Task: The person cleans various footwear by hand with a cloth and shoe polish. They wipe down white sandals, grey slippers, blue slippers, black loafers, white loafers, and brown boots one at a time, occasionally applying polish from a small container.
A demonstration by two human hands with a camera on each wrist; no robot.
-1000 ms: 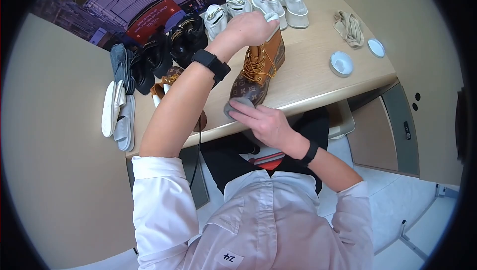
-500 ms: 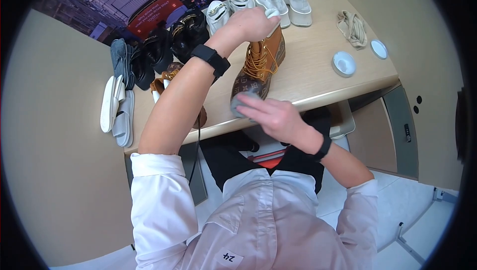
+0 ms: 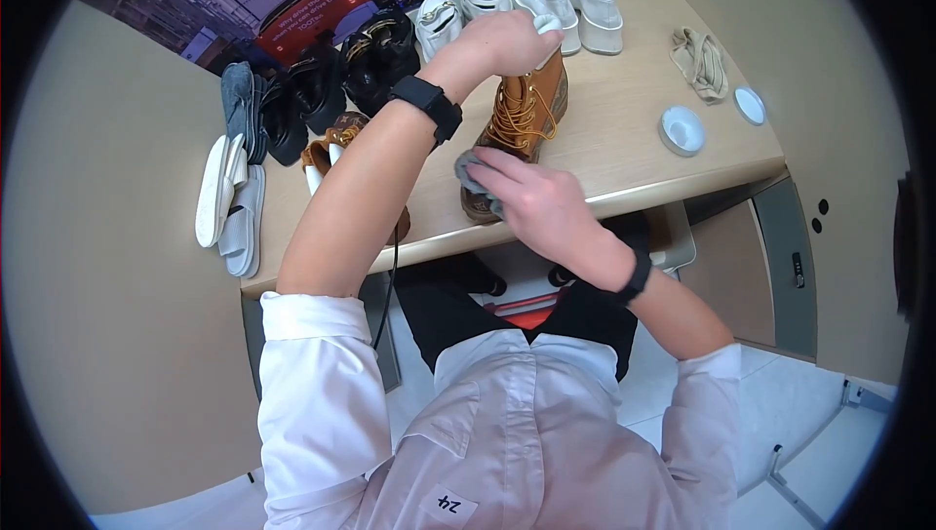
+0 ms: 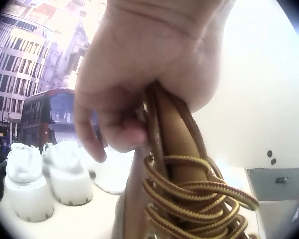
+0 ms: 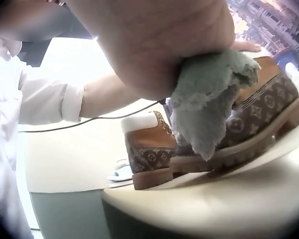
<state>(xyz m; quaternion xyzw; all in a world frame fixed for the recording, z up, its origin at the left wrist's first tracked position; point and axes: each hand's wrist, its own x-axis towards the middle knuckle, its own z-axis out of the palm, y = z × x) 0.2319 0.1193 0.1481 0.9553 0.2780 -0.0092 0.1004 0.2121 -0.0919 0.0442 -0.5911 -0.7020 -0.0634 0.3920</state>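
A tan and brown patterned boot (image 3: 521,111) stands on the table with its toe towards the front edge. At its top, my left hand (image 3: 512,42) grips the collar; in the left wrist view the left hand (image 4: 149,64) has its fingers curled over the boot's upper edge, above the yellow-brown laces (image 4: 189,194). My right hand (image 3: 546,206) holds a grey cloth (image 3: 470,171) against the boot's front part, partly covering it. The right wrist view shows the cloth (image 5: 204,99) bunched under the right hand (image 5: 159,45), along the boot's side (image 5: 261,112).
The matching boot (image 5: 149,144) stands to the left, partly behind my left forearm. Black shoes (image 3: 378,62), white shoes (image 3: 590,13) and slippers (image 3: 216,194) line the table's back and left. A beige cloth (image 3: 699,64), a round tin (image 3: 682,131) and its lid (image 3: 750,106) lie at the right.
My right hand has moved the grey cloth from the boot's toe up towards the laces. The left hand keeps its grip on the collar.
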